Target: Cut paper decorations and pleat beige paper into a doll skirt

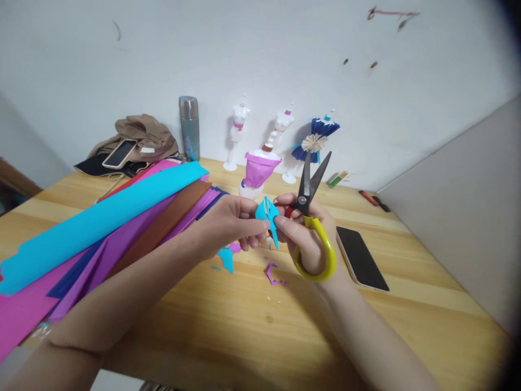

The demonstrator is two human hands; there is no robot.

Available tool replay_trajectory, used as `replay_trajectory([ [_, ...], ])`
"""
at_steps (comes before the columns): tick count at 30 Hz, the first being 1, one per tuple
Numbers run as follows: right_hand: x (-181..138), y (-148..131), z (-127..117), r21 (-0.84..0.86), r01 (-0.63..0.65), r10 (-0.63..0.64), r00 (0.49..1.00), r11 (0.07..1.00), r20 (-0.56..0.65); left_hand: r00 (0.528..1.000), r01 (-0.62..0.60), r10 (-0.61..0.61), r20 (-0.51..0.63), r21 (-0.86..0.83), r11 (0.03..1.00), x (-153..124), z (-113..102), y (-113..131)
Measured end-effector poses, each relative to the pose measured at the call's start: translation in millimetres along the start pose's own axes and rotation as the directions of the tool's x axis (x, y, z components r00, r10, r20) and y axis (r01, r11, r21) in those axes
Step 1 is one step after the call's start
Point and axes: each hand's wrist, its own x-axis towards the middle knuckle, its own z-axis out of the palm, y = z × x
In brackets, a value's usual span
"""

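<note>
Head view: a small cut blue paper piece (266, 213) is pinched between the fingertips of the left hand (232, 220) and the right hand (303, 241), just above the middle of the wooden surface (252, 320). Yellow-handled scissors (302, 200) are looped on the right hand's fingers, blades parted and pointing up. Coloured paper sheets (122, 217) are laid at the left, a phone (360, 258) at the right.

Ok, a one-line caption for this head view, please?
Left hand pinches a cut blue paper piece while right hand carries yellow-handled scissors, blades open, over a wooden table.
</note>
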Motion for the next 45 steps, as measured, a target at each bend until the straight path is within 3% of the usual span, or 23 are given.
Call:
replay_trajectory([
  [5,-0.1,4.1,-0.7,-0.037,0.030,-0.030,0.999,0.999,-0.021,0.999,0.030,-0.030,-0.020,0.043,0.999,-1.2,2.2,2.1],
  [10,-0.2,7.5,-1.4,0.031,0.010,-0.010,1.000,0.999,0.008,0.999,0.025,-0.024,-0.029,0.054,0.998,-1.0,-1.2,8.5],
  [14,0.4,9.6,-5.7,0.048,0.036,-0.045,0.978,0.998,0.204,0.990,-0.109,0.112,-0.086,0.035,0.993,-4.4,-13.0,17.5],
  [18,-1.4,12.1,-8.6,-0.069,0.014,0.021,0.876,0.997,0.482,0.967,-0.192,0.197,-0.159,0.047,0.980,-11.8,-21.2,24.8],
  [21,-4.2,15.4,-8.9,-0.144,0.057,0.033,0.829,0.988,0.559,0.963,-0.183,0.191,-0.191,0.059,0.981,-14.5,-22.9,26.8],
  [30,-8.1,17.9,-6.7,-0.292,0.133,0.020,0.883,0.947,0.469,0.953,-0.063,0.112,-0.283,0.174,0.983,-9.7,-20.8,30.9],
  [45,-5.5,12.7,-0.5,-0.304,0.198,-0.026,0.871,0.932,0.490,0.952,0.022,0.015,-0.306,0.118,0.993,-6.1,-15.2,32.8],
])
